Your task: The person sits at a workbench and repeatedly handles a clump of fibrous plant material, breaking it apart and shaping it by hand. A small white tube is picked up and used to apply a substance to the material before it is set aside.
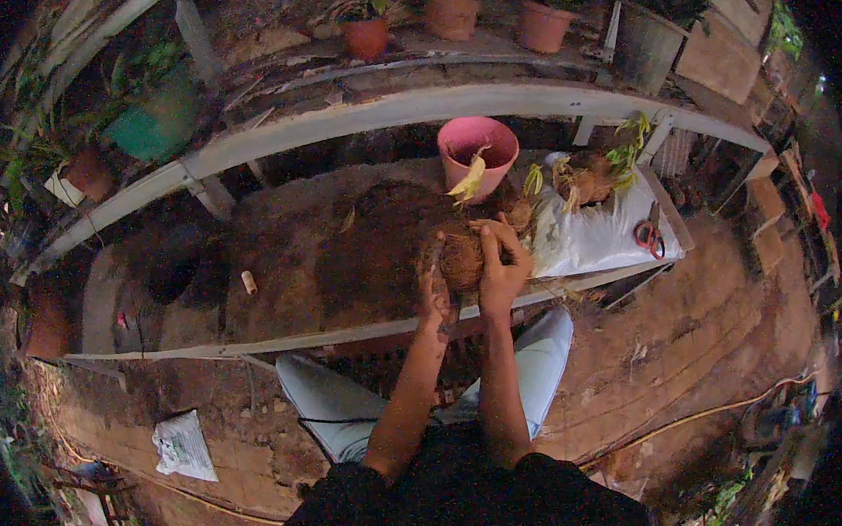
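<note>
Your left fingers (429,282) and right fingers (514,250) hold a brown fibrous ball (462,263) between them, near the pink pot (500,173).

Red-handled scissors (651,224) lie on a white bag (583,239) by the right edge of the bench (186,354); past its far edge stand terracotta pots (451,17) and a green container (151,130)

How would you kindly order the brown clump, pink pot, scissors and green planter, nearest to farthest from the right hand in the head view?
From the right hand:
1. Brown clump: touching, left.
2. Pink pot: beyond it.
3. Scissors: right, on the white bag.
4. Green planter: far upper left.
</note>
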The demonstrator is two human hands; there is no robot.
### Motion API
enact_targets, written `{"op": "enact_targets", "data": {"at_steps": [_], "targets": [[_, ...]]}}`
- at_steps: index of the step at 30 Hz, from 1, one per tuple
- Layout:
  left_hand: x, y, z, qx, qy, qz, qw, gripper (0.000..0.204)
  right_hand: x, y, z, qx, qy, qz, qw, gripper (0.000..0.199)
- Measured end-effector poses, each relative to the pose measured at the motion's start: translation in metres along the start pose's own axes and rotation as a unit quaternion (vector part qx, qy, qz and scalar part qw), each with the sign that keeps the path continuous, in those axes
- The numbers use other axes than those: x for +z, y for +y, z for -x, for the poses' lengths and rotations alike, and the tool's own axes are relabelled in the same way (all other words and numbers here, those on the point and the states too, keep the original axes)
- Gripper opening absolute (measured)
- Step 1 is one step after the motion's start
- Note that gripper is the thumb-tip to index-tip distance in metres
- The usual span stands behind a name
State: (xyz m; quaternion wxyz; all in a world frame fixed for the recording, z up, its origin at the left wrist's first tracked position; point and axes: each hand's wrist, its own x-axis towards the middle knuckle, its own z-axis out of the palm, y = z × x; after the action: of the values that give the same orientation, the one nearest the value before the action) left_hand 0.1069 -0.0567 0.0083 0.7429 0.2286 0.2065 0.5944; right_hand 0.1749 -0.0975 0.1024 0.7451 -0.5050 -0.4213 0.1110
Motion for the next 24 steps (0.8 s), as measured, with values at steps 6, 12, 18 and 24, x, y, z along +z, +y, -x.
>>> {"op": "enact_targets", "data": {"at_steps": [6,12,18,24], "targets": [[0.009,0.028,-0.003,0.000,-0.068,0.097,0.993,0.032,0.026,-0.002,0.014,-0.068,0.022,0.008,0.997,0.002],[-0.003,0.026,-0.004,0.045,-0.033,-0.005,0.998,0.034,0.033,-0.004,0.015,-0.148,0.012,0.075,0.986,0.005],[0.016,0.023,0.009,0.002,-0.029,-0.105,0.994,0.057,0.006,-0.001,0.005,0.002,0.024,0.003,1.000,0.005],[-0.005,0.006,0.007,-0.016,-0.135,-0.009,0.991,0.068,-0.034,0.040,-0.004,0.165,0.046,-0.306,0.937,0.020]]}}
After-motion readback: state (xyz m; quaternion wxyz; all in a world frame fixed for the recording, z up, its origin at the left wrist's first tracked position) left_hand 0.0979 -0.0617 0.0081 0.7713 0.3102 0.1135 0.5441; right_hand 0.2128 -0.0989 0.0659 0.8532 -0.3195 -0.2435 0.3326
